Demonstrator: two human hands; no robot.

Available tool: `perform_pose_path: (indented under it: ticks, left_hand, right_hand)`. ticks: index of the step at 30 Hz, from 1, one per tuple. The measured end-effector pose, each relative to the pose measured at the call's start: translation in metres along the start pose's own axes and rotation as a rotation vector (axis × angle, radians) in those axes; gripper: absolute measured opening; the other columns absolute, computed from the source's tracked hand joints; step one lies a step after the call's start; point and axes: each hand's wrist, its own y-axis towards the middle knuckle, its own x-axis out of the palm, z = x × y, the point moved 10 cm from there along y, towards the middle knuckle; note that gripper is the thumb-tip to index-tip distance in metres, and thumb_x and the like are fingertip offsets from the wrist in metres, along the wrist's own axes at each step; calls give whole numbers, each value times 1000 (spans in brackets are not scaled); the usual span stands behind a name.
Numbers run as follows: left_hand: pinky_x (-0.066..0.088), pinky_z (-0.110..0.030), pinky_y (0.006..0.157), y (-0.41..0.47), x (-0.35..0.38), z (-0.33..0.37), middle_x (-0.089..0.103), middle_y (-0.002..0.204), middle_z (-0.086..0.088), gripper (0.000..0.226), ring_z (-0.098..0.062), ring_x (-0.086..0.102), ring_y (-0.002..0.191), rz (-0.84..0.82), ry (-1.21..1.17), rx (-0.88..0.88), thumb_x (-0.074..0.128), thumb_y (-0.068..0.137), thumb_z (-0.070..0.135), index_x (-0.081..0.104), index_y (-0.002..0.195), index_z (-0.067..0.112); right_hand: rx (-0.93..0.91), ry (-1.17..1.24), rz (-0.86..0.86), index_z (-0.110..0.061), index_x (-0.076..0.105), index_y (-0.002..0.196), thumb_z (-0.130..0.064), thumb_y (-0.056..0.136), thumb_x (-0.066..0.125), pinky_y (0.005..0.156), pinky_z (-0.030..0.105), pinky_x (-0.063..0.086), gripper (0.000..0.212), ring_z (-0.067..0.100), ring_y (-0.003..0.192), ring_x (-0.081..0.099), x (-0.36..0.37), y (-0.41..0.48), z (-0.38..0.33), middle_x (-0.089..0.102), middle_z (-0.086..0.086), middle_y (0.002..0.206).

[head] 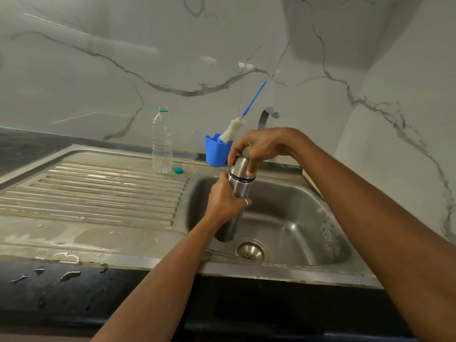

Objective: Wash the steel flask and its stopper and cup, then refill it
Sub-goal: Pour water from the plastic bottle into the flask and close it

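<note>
Mid-frame over the sink, my left hand grips the near-upright flask by its body, and my right hand clasps the cup directly above, ready to twist.

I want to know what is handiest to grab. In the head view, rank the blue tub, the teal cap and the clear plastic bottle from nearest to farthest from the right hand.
1. Blue tub, just left of the right hand.
2. Teal cap, farther left, lying on the drainboard.
3. Clear plastic bottle, farthest left, standing just beyond the cap.
</note>
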Motion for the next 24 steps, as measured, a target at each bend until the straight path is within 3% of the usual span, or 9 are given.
perform_pose_path:
  ticks: [8,13,16,20,24]
  left_hand:
    - [56,-35,87,1,1,1,61,112,1,72,-19,63,100,0,5,17,92,69,20,46,123,18]
    - [55,-33,84,2,2,1,61,109,2,69,-17,63,96,-9,-10,16,92,68,20,42,116,23]
    - [52,-30,82,2,2,0,60,109,3,70,-16,63,97,-11,-26,10,93,68,19,43,118,23]
    - [53,-31,84,3,1,-1,59,110,4,73,-15,61,97,-1,-14,19,92,69,18,45,124,19]
    - [56,-34,87,3,4,-2,62,113,1,73,-18,64,101,-17,-14,25,92,68,19,44,124,20]
  right_hand:
    - [-52,19,19,-26,75,103,12,75,67,91,44,59,48,25,109,62,0,-5,-4,64,-2,116]
    - [-111,92,47,-15,75,93,18,76,53,73,32,61,43,29,113,63,1,-9,-8,63,7,125]
    - [-103,89,47,-21,77,95,14,75,60,79,41,64,43,32,110,65,3,-6,-6,65,9,121]
    - [-51,31,38,-34,73,107,-1,77,77,85,37,61,45,20,105,65,0,-6,-1,65,-4,117]
    - [57,44,64,-30,68,113,-30,85,80,72,33,64,31,23,95,71,-3,-4,9,62,-1,114]
